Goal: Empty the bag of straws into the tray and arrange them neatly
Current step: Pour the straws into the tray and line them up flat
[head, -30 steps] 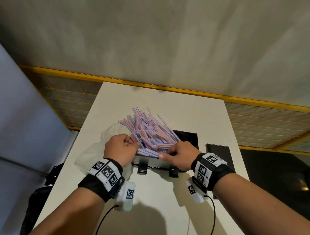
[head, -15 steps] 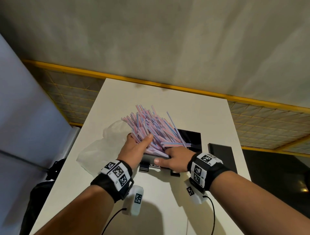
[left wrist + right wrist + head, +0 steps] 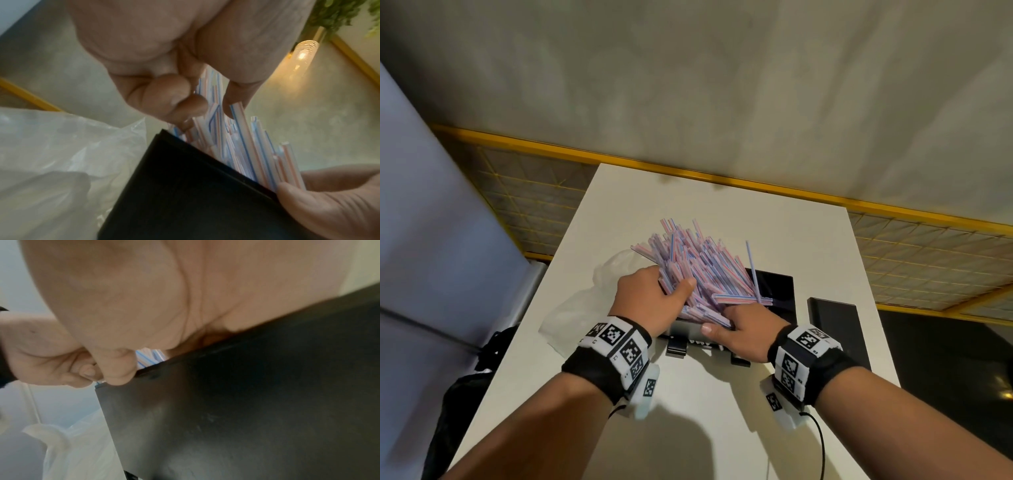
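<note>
Over the black tray [image 3: 777,287], the straws [image 3: 698,263] are being gripped by the curled left hand [image 3: 650,301]. Its near edge is being pinched by the right hand [image 3: 750,332], beside the bag [image 3: 585,301].

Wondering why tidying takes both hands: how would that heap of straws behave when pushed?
The straws would probably slide and scatter: many thin, smooth, loose tubes, fanned unevenly past the tray. Likely light, so easily knocked off; one already sticks up alone.
</note>
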A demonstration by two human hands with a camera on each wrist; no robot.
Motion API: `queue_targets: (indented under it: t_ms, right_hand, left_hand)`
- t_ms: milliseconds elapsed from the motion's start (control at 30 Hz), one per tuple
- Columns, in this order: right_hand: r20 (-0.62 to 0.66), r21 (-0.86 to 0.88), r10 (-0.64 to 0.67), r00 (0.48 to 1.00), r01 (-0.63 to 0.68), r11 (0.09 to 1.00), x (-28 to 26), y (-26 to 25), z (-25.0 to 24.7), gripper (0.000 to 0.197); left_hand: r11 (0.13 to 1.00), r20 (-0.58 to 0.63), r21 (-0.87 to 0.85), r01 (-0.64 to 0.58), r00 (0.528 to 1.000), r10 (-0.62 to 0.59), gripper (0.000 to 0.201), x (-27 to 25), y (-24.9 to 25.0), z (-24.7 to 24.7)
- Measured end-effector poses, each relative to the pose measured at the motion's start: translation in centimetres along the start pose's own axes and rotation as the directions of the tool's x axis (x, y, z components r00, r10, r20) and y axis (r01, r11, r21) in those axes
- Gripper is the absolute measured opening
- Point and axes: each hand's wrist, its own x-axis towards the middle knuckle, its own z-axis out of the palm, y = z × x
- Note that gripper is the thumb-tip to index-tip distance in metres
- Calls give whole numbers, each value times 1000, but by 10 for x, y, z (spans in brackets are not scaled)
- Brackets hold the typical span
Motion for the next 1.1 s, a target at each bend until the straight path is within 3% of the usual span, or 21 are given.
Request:
queue_targets:
  t_ms: [167, 267, 400, 633, 767, 867, 967, 1033, 1100]
  right_hand:
    - [-149, 1, 78, 986, -78, 997, -5, 11, -2, 67]
    - [-267, 89, 216, 939, -200, 976, -4, 25, -10, 55]
    - [-242, 106, 336, 910, -319, 942, 4, 29, -17, 70]
    - [-167, 52, 314, 935, -309, 950, 26, 23, -12, 65]
    - [-148, 59, 287, 946, -281, 958, 28, 16, -11, 59]
    - [-249, 19, 189, 950, -191, 981, 23, 14, -16, 35]
    - [-340, 2, 115, 933, -122, 993, 18, 12, -22, 28]
    - [-329, 1, 125, 936, -132, 991, 18, 10, -22, 30]
    - [-312, 38, 184, 932, -181, 983, 18, 12, -22, 43]
  left_hand:
    - [991, -78, -127, 29, 996, -39, 42, 3, 2, -1]
    - [980, -158, -192, 50, 984, -81, 42, 0, -2, -1]
    - [968, -93, -235, 92, 989, -117, 51, -1, -7, 8]
    - [972, -15, -189, 141, 989, -147, 49, 3, -6, 4]
    - [976, 59, -192, 102, 994, -92, 46, 10, 2, 1]
    - [979, -4, -191, 68, 998, -69, 46, 8, 4, -3]
    - [956, -48, -274, 103, 991, -121, 50, 6, -4, -6]
    - [957, -20, -256, 139, 989, -149, 59, 5, -10, -6]
    - [945, 16, -249, 211, 977, -214, 84, 3, -15, -4]
